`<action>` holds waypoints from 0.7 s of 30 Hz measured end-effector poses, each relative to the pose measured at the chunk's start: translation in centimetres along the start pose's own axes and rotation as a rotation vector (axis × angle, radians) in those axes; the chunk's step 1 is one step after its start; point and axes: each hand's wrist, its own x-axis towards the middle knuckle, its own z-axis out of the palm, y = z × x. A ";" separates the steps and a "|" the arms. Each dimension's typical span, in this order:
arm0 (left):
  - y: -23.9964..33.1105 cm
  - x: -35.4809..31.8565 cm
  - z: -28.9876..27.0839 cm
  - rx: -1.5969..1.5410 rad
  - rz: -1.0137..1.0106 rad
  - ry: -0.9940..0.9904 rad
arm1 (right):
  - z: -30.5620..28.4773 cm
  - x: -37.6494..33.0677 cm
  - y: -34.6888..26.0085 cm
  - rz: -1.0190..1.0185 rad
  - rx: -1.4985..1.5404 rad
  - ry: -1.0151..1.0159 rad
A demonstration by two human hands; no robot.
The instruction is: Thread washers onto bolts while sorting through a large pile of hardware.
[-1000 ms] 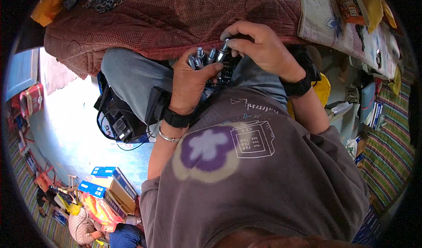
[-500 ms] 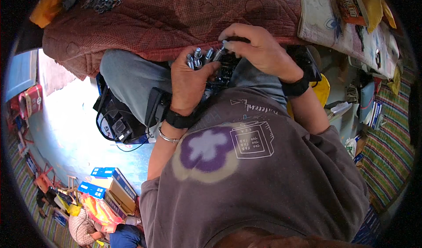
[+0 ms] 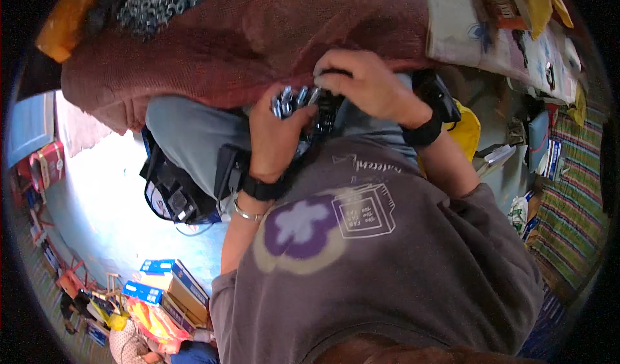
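Several shiny metal bolts (image 3: 284, 101) stand bunched in my left hand (image 3: 274, 135), which is closed around them above my lap. My right hand (image 3: 374, 86) is closed in a pinch beside them, thumb and forefinger at the upper end of one bolt (image 3: 314, 97) that leans out of the bunch. Motion blur hides whether a small part sits in that pinch. Between my thighs lies a dark heap of metal pieces (image 3: 323, 115), partly covered by my left hand and shirt.
A quilted red-brown cloth (image 3: 258, 35) covers the surface ahead, bearing a pile of metal nuts (image 3: 165, 2) at far left. Farther right are a pale mat (image 3: 452, 35) and an orange cup (image 3: 500, 6). A black bag (image 3: 174, 196) and boxes (image 3: 171, 286) stand left; another person (image 3: 129, 348) sits lower left.
My right hand has come slightly down and left, and its fingertips stay at the bolt's end. My left hand still grips the bunch. The view has shifted, showing more of the cloth.
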 end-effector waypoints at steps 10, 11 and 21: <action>0.2 0.3 0.7 -0.532 -0.233 -0.116 | -6.8 -0.4 0.6 -0.054 0.024 0.116; 0.3 0.5 0.9 -0.541 -0.264 -0.145 | -8.2 -0.6 2.0 -0.024 0.045 0.219; -0.2 2.5 2.2 -0.715 -0.260 -0.321 | -29.7 -4.6 9.4 -0.271 -0.980 1.064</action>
